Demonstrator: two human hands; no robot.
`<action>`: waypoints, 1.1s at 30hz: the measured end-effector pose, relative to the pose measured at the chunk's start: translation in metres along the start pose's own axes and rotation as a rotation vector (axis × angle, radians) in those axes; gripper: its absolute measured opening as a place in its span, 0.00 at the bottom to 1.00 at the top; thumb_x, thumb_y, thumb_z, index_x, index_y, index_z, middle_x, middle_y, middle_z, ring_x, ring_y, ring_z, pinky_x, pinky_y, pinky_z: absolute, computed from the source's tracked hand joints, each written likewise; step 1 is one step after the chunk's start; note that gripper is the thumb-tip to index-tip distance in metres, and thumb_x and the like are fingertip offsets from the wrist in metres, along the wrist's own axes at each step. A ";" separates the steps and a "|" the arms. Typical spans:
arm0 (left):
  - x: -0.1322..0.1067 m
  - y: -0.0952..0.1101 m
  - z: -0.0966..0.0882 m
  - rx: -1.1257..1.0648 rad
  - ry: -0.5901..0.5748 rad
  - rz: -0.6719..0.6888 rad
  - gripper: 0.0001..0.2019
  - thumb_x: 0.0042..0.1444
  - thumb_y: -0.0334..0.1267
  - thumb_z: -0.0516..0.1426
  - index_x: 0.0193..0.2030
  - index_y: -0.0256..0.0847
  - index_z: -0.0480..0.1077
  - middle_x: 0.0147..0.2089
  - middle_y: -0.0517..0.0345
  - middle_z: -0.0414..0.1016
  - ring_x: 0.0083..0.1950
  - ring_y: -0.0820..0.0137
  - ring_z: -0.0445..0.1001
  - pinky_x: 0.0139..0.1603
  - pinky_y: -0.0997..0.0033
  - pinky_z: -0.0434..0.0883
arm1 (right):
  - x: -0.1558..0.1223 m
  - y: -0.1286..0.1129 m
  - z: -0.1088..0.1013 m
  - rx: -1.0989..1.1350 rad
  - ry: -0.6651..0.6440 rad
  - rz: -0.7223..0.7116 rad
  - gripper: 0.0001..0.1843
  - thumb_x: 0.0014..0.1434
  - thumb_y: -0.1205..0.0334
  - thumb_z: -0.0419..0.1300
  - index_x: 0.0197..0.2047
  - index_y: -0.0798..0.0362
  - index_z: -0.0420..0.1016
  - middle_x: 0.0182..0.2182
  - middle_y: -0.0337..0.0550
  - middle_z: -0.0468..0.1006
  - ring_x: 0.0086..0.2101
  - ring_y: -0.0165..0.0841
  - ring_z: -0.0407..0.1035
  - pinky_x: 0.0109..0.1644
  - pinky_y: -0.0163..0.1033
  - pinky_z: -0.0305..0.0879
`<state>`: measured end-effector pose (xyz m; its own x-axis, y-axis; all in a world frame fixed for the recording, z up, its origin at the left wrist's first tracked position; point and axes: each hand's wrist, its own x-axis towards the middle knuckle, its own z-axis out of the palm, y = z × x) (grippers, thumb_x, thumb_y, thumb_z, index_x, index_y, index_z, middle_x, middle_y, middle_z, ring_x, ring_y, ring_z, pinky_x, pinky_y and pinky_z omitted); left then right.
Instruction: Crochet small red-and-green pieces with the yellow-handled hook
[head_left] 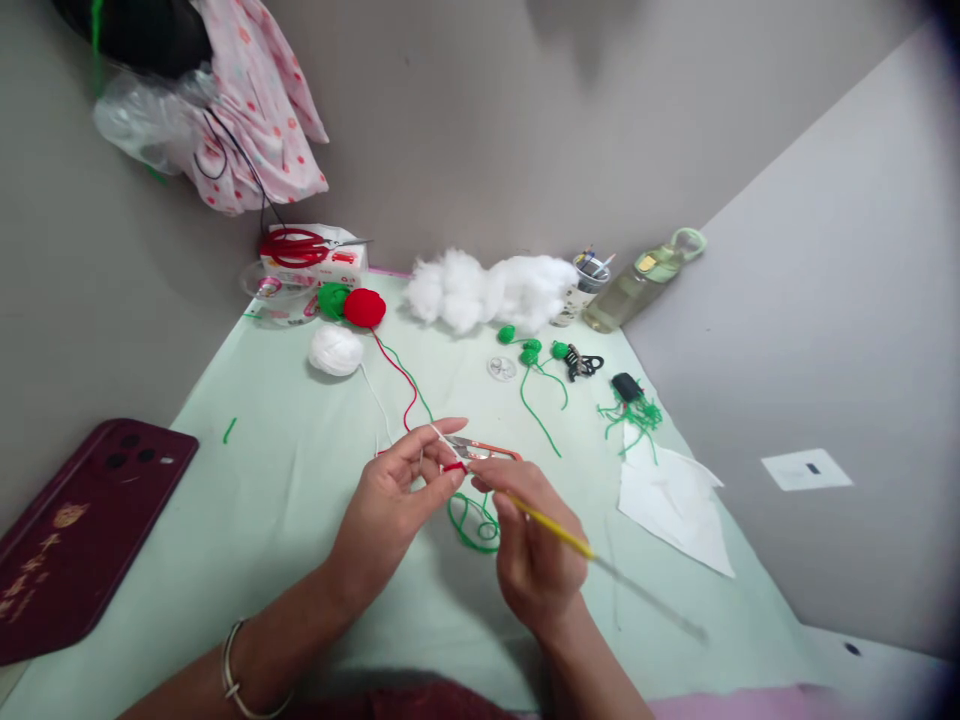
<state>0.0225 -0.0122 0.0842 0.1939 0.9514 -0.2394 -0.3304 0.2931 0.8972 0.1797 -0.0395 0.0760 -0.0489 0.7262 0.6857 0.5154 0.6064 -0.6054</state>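
Note:
Between the fingertips of my left hand (pixel 401 495) is a small red crochet piece (pixel 454 467), with white yarn (pixel 444 436) running over the raised index finger. My right hand (pixel 540 545) grips a crochet hook (pixel 555 525) with a yellow handle, its tip meeting the red piece. The hook's rear end slants down to the right and is blurred. Small orange-handled snips (pixel 487 449) lie just behind my fingers. Loose green yarn (pixel 472 525) coils on the table beneath my hands. White, red and green strands lead back to the yarn balls.
White (pixel 335 350), red (pixel 365 308) and green yarn balls (pixel 332 300) sit back left, near red scissors (pixel 296 247) on a box. White stuffing (pixel 480 290), green crocheted balls (pixel 531 350), a black claw clip (pixel 583 363) and a bottle (pixel 634 290) stand behind. A phone (pixel 97 530) lies left, paper (pixel 671 500) right.

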 end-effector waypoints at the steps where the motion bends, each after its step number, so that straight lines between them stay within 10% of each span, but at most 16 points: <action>1: 0.000 0.000 0.001 -0.030 -0.004 -0.014 0.22 0.55 0.40 0.72 0.57 0.47 0.81 0.36 0.62 0.73 0.35 0.73 0.68 0.41 0.71 0.66 | -0.002 0.001 0.001 -0.082 -0.017 -0.076 0.18 0.71 0.71 0.55 0.57 0.47 0.79 0.43 0.48 0.86 0.42 0.37 0.82 0.44 0.42 0.81; 5: 0.003 -0.001 -0.001 -0.268 -0.124 -0.235 0.26 0.54 0.42 0.73 0.60 0.42 0.80 0.27 0.68 0.68 0.24 0.80 0.52 0.37 0.73 0.65 | -0.005 0.002 0.000 -0.155 -0.017 -0.082 0.22 0.69 0.73 0.59 0.58 0.42 0.81 0.45 0.47 0.84 0.46 0.39 0.81 0.47 0.43 0.81; 9: 0.006 0.000 -0.006 -0.402 -0.146 -0.303 0.20 0.58 0.38 0.70 0.57 0.38 0.82 0.17 0.75 0.49 0.24 0.78 0.49 0.48 0.72 0.69 | 0.005 0.002 -0.004 0.214 0.069 0.228 0.15 0.73 0.69 0.55 0.49 0.46 0.83 0.38 0.43 0.84 0.34 0.33 0.78 0.40 0.43 0.79; 16: 0.001 -0.002 0.000 -0.170 -0.086 -0.139 0.23 0.56 0.40 0.72 0.59 0.45 0.80 0.37 0.62 0.77 0.28 0.79 0.56 0.29 0.76 0.57 | 0.007 0.001 0.005 0.297 0.043 0.307 0.13 0.71 0.68 0.59 0.47 0.44 0.85 0.40 0.43 0.87 0.37 0.35 0.79 0.39 0.41 0.78; 20: 0.001 -0.003 0.001 -0.274 -0.126 -0.240 0.20 0.59 0.39 0.71 0.58 0.43 0.82 0.23 0.71 0.64 0.24 0.80 0.48 0.39 0.76 0.65 | -0.002 0.004 0.003 0.079 0.027 0.148 0.18 0.66 0.71 0.64 0.53 0.41 0.85 0.45 0.45 0.86 0.45 0.39 0.81 0.46 0.46 0.79; 24: 0.006 -0.002 -0.005 -0.455 -0.157 -0.326 0.16 0.58 0.37 0.69 0.53 0.36 0.84 0.18 0.74 0.51 0.25 0.78 0.46 0.53 0.69 0.69 | 0.002 0.008 -0.005 0.183 0.072 0.277 0.14 0.71 0.68 0.58 0.49 0.44 0.84 0.38 0.43 0.84 0.35 0.35 0.79 0.39 0.43 0.78; 33: 0.005 -0.002 -0.004 -0.151 -0.138 -0.156 0.17 0.58 0.38 0.69 0.55 0.47 0.83 0.40 0.58 0.78 0.42 0.70 0.71 0.42 0.70 0.64 | 0.011 0.009 -0.001 0.570 0.048 0.558 0.10 0.71 0.57 0.62 0.43 0.50 0.85 0.37 0.44 0.85 0.31 0.31 0.76 0.37 0.40 0.76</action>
<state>0.0201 -0.0080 0.0802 0.3744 0.8745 -0.3084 -0.4191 0.4562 0.7850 0.1844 -0.0262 0.0784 0.1312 0.9644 0.2296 -0.0645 0.2394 -0.9688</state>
